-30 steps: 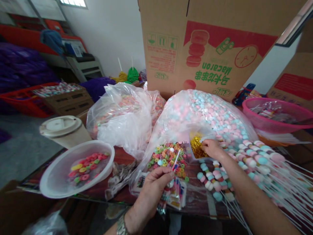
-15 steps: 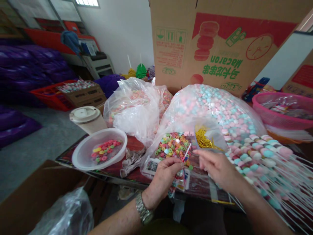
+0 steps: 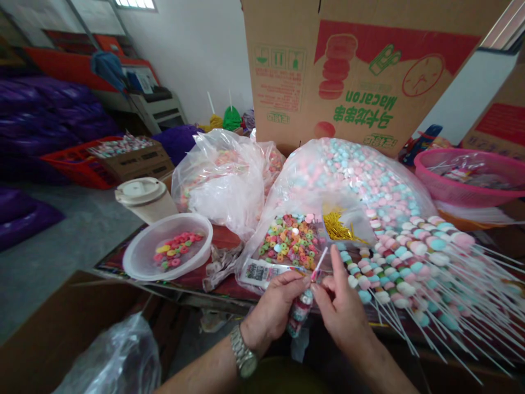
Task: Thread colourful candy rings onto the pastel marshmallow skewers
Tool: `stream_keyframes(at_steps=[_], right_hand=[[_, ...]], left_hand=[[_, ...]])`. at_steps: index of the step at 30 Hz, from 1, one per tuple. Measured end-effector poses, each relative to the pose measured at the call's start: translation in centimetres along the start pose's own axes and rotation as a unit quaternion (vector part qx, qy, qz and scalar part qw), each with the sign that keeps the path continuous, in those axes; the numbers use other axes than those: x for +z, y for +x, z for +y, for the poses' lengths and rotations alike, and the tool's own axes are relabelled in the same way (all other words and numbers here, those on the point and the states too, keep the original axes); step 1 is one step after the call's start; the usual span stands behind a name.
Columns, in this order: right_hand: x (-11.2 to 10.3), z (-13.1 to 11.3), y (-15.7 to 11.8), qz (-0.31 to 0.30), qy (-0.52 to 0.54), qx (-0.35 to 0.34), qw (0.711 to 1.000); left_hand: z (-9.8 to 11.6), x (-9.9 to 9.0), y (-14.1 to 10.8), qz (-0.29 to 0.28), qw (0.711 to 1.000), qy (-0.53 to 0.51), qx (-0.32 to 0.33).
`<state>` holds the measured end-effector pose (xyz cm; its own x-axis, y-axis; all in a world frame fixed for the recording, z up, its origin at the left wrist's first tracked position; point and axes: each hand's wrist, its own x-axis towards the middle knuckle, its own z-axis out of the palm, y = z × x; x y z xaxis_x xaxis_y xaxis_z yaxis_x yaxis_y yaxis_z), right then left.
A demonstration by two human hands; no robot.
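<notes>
left hand [image 3: 273, 306] is pinching a candy-threaded stick [image 3: 302, 309] over the front edge of the counter [image 3: 223, 290], while the right hand [image 3: 338, 309] is staying spread just beside it, near a row of candy sticks [image 3: 426, 268] lying along the counter's right side and a bag of colored candy rings [image 3: 291, 239] sitting behind.

Macaron cardboard carton [image 3: 353, 76], pink plastic basket [image 3: 471, 191], lidded cup [image 3: 145, 200], purple sacks [image 3: 45, 104]
</notes>
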<state>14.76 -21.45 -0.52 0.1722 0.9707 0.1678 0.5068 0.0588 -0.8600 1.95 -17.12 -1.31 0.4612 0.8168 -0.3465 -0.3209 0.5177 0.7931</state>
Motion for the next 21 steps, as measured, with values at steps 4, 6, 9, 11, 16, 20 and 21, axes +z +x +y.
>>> stream_keyframes(at_steps=[4, 6, 9, 11, 16, 20, 21], right_hand=[[-0.5, -0.6, -0.9, -0.035, 0.059, 0.005, 0.998], [-2.0, -1.2, -0.4, -0.169, 0.066, -0.048, 0.982], [-3.9, -1.7, 0.6, -0.258, 0.058, -0.127, 0.956], [-3.9, -1.4, 0.8, -0.225, 0.021, -0.133, 0.965], [-1.6, -0.4, 0.7, 0.008, -0.113, -0.222, 0.968], [-1.2, -1.3, 1.0, 0.077, -0.19, -0.279, 0.938], [-1.2, -1.6, 0.9, 0.089, -0.222, -0.293, 0.926]], left_hand=[[0.1, -0.8, 0.2, -0.089, 0.988, -0.059, -0.112], [0.4, -1.2, 0.1, -0.17, 0.97, -0.046, -0.166], [0.7, -1.1, -0.3, -0.241, 0.95, -0.069, -0.184], [1.0, -0.7, -0.5, -0.215, 0.96, -0.081, -0.162], [1.5, 1.0, -0.5, -0.031, 0.997, -0.074, 0.012], [1.7, 1.5, -0.5, 0.029, 0.99, 0.038, 0.133], [2.0, 1.4, -0.6, 0.021, 0.99, 0.079, 0.115]])
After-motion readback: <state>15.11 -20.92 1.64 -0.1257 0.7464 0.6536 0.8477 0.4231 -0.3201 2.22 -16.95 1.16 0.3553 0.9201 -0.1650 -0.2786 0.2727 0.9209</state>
